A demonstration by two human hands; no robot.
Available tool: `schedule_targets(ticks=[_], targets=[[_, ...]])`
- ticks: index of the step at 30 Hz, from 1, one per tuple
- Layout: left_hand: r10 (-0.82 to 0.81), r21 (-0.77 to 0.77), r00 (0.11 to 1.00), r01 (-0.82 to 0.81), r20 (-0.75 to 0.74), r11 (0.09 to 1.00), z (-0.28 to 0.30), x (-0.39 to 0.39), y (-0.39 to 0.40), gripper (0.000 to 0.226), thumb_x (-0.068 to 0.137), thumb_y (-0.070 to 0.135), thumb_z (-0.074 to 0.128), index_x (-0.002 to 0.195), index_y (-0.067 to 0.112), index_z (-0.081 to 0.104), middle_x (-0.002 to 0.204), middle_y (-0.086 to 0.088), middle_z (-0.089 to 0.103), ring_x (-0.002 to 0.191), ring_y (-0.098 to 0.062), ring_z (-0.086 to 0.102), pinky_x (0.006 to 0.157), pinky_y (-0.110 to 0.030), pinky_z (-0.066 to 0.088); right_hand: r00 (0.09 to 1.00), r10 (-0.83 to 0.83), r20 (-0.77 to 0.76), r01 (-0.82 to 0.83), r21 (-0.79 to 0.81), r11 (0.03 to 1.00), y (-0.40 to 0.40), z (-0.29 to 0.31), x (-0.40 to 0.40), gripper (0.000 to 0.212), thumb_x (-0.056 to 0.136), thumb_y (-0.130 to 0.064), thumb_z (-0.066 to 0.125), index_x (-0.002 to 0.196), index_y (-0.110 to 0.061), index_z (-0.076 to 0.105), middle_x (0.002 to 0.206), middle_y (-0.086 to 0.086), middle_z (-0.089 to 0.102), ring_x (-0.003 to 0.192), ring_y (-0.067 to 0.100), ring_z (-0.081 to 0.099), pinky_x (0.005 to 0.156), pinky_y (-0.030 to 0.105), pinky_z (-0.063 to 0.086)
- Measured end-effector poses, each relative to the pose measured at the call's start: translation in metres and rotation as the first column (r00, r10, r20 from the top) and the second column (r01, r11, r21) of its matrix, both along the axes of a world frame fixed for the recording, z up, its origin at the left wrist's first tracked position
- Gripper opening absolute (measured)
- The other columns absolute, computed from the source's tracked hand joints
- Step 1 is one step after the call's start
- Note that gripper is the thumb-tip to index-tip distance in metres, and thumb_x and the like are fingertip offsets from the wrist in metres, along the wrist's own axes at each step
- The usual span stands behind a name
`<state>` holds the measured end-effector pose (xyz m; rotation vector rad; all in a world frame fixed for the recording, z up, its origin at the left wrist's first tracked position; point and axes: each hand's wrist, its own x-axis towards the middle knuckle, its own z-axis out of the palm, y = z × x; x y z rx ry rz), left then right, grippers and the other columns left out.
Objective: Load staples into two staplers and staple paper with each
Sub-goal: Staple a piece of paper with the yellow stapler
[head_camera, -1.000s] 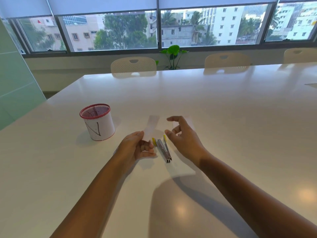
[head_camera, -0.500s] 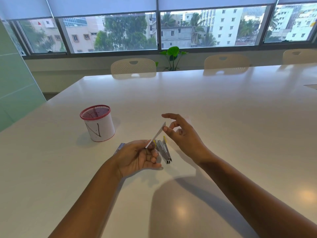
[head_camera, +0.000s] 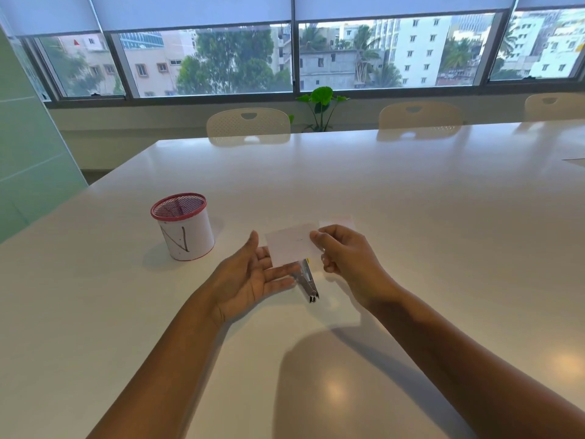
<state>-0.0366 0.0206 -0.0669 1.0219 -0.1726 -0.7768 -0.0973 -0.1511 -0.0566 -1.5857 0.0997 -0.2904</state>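
Head view: a small rectangular paper slip [head_camera: 292,243], long axis left to right, is pinched by the right hand [head_camera: 343,255]. The left hand [head_camera: 253,277] is spread open, palm up. A metal stapler [head_camera: 307,280] lies lengthwise on the glossy white table [head_camera: 411,217], pointing toward the viewer.

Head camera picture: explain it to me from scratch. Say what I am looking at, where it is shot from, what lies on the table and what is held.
There is no machine here. A person wears a camera on the head, so the one view looks forward and down at their own two bare hands over a white table. The right hand pinches a small slip of paper by its right edge. The left hand is open, palm up, fingers under the slip's lower edge. Below the paper a metal stapler lies on the table; any second stapler would be hidden. Another slip lies just beyond the right hand. To the left stands a white cup with a red mesh rim. Chairs and windows are behind.
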Motion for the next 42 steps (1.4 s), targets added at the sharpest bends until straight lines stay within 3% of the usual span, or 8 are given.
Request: schedule_targets(ticks=[5,8,15,20,28,34,38,42], targets=[[0.084,-0.052,0.99,-0.079,0.112,0.996,0.004,-0.01,-0.008,0.044,0.077,0.029,0.055,0.111,0.002,0.058,0.105,-0.019,0.068,0.091,-0.031,0.068,0.063,-0.036,0.059,0.996,0.045,-0.075,-0.039,0.076,0.996,0.002,-0.003,0.0,0.017,0.088,-0.026,0.059,0.088,-0.009,0.063,0.062,-0.001,0.05,0.056,0.01,0.043,0.055,0.019,0.041],[0.149,-0.001,0.96,-0.153,0.239,0.988,0.003,-0.012,-0.012,0.038,0.077,0.016,0.057,0.112,0.001,0.058,0.1,-0.013,0.07,0.089,-0.024,0.069,0.063,-0.031,0.059,0.991,0.072,-0.111,-0.064,0.072,0.995,0.006,-0.006,0.001,0.016,0.087,-0.028,0.061,0.084,-0.013,0.062,0.062,-0.002,0.051,0.058,0.011,0.044,0.059,0.021,0.043],[0.189,0.076,0.899,-0.237,0.395,0.969,-0.001,-0.017,-0.016,0.022,0.085,0.007,0.054,0.105,0.005,0.063,0.094,-0.009,0.072,0.085,-0.019,0.07,0.065,-0.025,0.057,0.974,0.165,-0.154,-0.16,0.045,0.986,0.011,-0.011,0.001,0.034,0.086,-0.03,0.061,0.095,0.002,0.061,0.076,0.011,0.053,0.075,0.022,0.051,0.071,0.029,0.05],[0.165,0.097,0.892,-0.225,0.42,0.97,0.0,-0.019,-0.018,0.017,0.087,0.009,0.053,0.099,0.01,0.065,0.085,0.0,0.075,0.081,-0.015,0.071,0.061,-0.023,0.056,0.973,0.166,-0.159,-0.162,0.035,0.986,0.008,-0.011,0.002,0.037,0.087,-0.029,0.06,0.098,0.006,0.06,0.073,0.008,0.055,0.068,0.018,0.053,0.069,0.027,0.052],[0.134,0.11,0.896,-0.197,0.422,0.974,0.002,-0.021,-0.016,0.018,0.09,0.007,0.047,0.1,0.008,0.063,0.082,-0.001,0.075,0.076,-0.016,0.071,0.058,-0.022,0.055,0.959,0.214,-0.184,-0.206,0.065,0.976,0.009,-0.011,0.005,0.036,0.093,-0.027,0.053,0.107,0.006,0.057,0.095,0.02,0.057,0.078,0.025,0.059,0.068,0.028,0.053],[0.11,0.121,0.882,-0.184,0.458,0.976,0.004,-0.022,-0.016,0.019,0.091,0.006,0.046,0.096,0.012,0.063,0.081,0.003,0.075,0.078,-0.013,0.071,0.059,-0.02,0.055,0.969,0.191,-0.154,-0.197,-0.026,0.98,0.007,-0.008,0.0,0.025,0.088,-0.023,0.06,0.094,0.002,0.062,0.067,0.003,0.058,0.061,0.011,0.059,0.067,0.024,0.053],[0.089,0.114,0.874,-0.162,0.477,0.98,0.006,-0.025,-0.017,0.022,0.092,0.005,0.044,0.094,0.014,0.063,0.08,0.006,0.075,0.077,-0.01,0.07,0.059,-0.019,0.054,0.972,0.173,-0.157,-0.182,-0.045,0.982,0.01,-0.006,-0.002,0.023,0.089,-0.024,0.058,0.092,-0.001,0.062,0.07,0.004,0.058,0.061,0.01,0.059,0.063,0.021,0.053],[0.088,0.102,0.876,-0.154,0.474,0.983,0.006,-0.027,-0.017,0.024,0.092,0.003,0.043,0.091,0.015,0.063,0.076,0.005,0.075,0.073,-0.009,0.07,0.057,-0.018,0.054,0.967,0.183,-0.177,-0.184,0.008,0.983,0.009,-0.005,-0.001,0.017,0.092,-0.021,0.054,0.086,-0.006,0.06,0.075,0.005,0.056,0.065,0.017,0.058,0.069,0.029,0.052]])
